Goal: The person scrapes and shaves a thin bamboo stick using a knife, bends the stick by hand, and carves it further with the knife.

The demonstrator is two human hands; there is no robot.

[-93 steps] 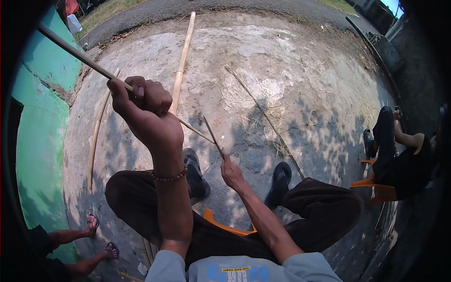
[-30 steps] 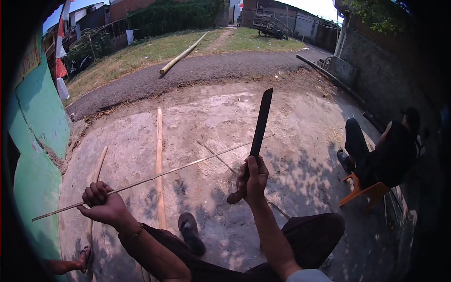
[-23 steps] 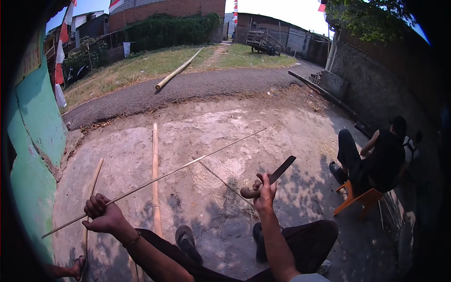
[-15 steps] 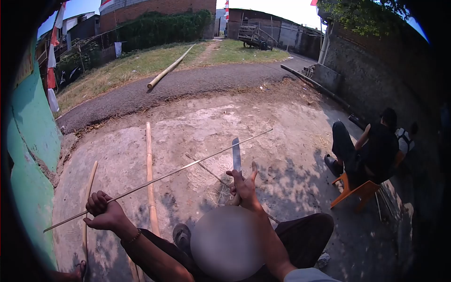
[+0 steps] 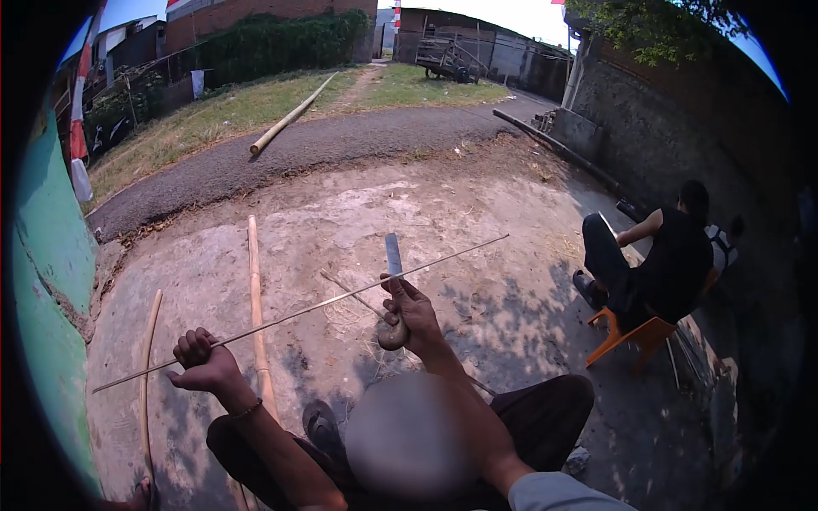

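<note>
My left hand (image 5: pixel 204 361) is closed round a long thin bamboo strip (image 5: pixel 294 315), which slants up to the right across the view. In my right hand (image 5: pixel 411 313) is a machete; its blade (image 5: pixel 393 254) points away from me and its rounded handle end (image 5: pixel 393 335) shows below the fingers. The strip passes across the machete at the base of the blade, by my right fingertips. Whether they touch the strip is unclear. A blurred round patch hides part of my lap.
Bamboo poles (image 5: pixel 258 315) (image 5: pixel 146 366) lie on the ground to the left, and a thin stick (image 5: pixel 362 300) lies ahead. A person (image 5: pixel 673 255) sits on an orange chair (image 5: pixel 626 336) at the right. Another pole (image 5: pixel 292 115) lies across the path's far edge.
The machete, earlier held upright and then tilted right, has moved left to the strip, and my right fingers have closed in. My left hand keeps its hold. The view has turned slightly right.
</note>
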